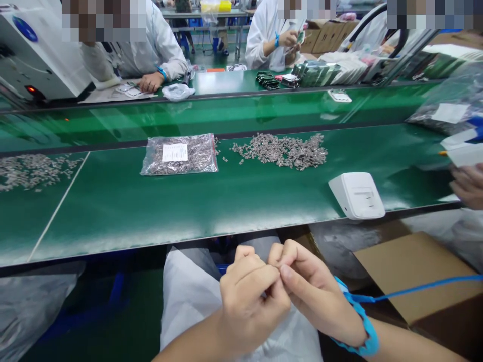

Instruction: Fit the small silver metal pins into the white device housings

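Above my lap, both hands meet with their fingertips pressed together. My left hand (251,296) is closed, its fingers curled inward. Thumb and forefinger of my right hand (315,289) pinch at the same spot; a blue wrist strap (362,327) circles that wrist. Whatever lies between the fingertips is too small or too covered to make out. Beyond the hands, on the green bench, lies a loose pile of small metal parts (285,150). Left of it rests a clear plastic bag (204,156) full of similar parts, with a white label (174,152).
A white box-shaped device (364,196) stands near the bench's front edge. More small parts (33,168) lie at far left. An open cardboard box (411,271) is below right, crossed by a blue cord (426,282). A co-worker's hand (470,183) shows at right; others sit across the bench.
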Available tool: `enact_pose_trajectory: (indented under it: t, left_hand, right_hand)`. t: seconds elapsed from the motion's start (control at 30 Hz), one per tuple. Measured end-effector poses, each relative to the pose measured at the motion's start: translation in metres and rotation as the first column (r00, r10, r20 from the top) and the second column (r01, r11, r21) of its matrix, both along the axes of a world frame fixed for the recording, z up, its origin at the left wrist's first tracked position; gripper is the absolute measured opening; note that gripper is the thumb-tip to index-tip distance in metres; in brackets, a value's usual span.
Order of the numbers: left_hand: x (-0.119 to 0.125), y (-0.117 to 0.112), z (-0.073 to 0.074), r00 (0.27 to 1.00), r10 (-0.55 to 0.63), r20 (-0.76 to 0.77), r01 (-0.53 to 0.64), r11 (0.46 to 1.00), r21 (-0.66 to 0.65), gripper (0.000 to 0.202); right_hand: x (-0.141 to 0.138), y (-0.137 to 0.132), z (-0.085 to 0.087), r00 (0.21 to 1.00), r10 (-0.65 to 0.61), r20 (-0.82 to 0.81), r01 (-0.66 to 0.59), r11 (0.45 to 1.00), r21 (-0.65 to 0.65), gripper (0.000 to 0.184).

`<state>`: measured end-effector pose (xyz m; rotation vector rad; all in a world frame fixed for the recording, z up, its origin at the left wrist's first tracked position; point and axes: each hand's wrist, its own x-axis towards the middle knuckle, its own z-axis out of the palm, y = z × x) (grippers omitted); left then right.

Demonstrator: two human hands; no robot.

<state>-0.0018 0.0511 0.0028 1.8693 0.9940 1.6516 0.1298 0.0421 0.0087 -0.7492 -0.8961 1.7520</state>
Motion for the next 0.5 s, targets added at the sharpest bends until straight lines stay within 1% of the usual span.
enact_pose_trajectory:
  t: [0.13, 0.2, 0.27, 0.3, 0.33, 0.37, 0.4, 0.43, 0.47, 0.5]
  left_hand:
    - [0.001, 0.000, 0.001, 0.995, -0.038, 0.092, 0.045, 0.996, -0.080, 0.019]
    - [0.002, 0.001, 0.000, 0.988, -0.066, 0.140, 0.083, 0.989, -0.122, 0.020]
    - [0.001, 0.004, -0.006, 0.980, -0.118, 0.161, 0.145, 0.974, -0.171, 0.018]
    - [0.000, 0.005, -0.013, 0.978, -0.147, 0.146, 0.175, 0.963, -0.202, 0.016]
    - [-0.001, 0.006, -0.024, 0.978, -0.174, 0.114, 0.197, 0.951, -0.239, 0.014]
    - [-0.002, 0.007, -0.040, 0.978, -0.195, 0.070, 0.206, 0.940, -0.273, 0.014]
    - [-0.004, 0.008, -0.060, 0.976, -0.217, 0.011, 0.210, 0.929, -0.305, 0.017]
    - [-0.004, 0.008, -0.084, 0.973, -0.225, -0.042, 0.200, 0.925, -0.322, 0.021]
    - [-0.004, 0.008, -0.110, 0.969, -0.229, -0.095, 0.189, 0.930, -0.315, 0.023]
    - [-0.003, 0.008, -0.137, 0.953, -0.243, -0.178, 0.180, 0.933, -0.310, 0.021]
  right_hand:
    - [-0.001, 0.000, -0.003, 0.998, 0.052, -0.038, -0.051, 0.998, 0.020, 0.015]
    - [0.000, 0.000, -0.003, 0.998, 0.059, -0.014, -0.058, 0.997, 0.053, 0.013]
    - [0.008, 0.003, -0.004, 0.995, 0.029, 0.093, -0.040, 0.992, 0.117, 0.011]
    - [0.018, 0.008, -0.005, 0.980, -0.018, 0.196, -0.017, 0.985, 0.174, 0.010]
    - [0.031, 0.015, -0.008, 0.937, -0.104, 0.333, 0.014, 0.965, 0.262, 0.010]
    - [0.049, 0.024, -0.012, 0.846, -0.229, 0.482, 0.040, 0.928, 0.371, 0.011]
    - [0.071, 0.034, -0.016, 0.686, -0.392, 0.613, 0.046, 0.864, 0.501, 0.012]
    - [0.096, 0.045, -0.021, 0.449, -0.567, 0.691, 0.024, 0.780, 0.625, 0.014]
    - [0.122, 0.056, -0.025, 0.194, -0.682, 0.705, -0.012, 0.717, 0.697, 0.014]
    - [0.149, 0.065, -0.029, -0.038, -0.725, 0.688, -0.034, 0.689, 0.724, 0.015]
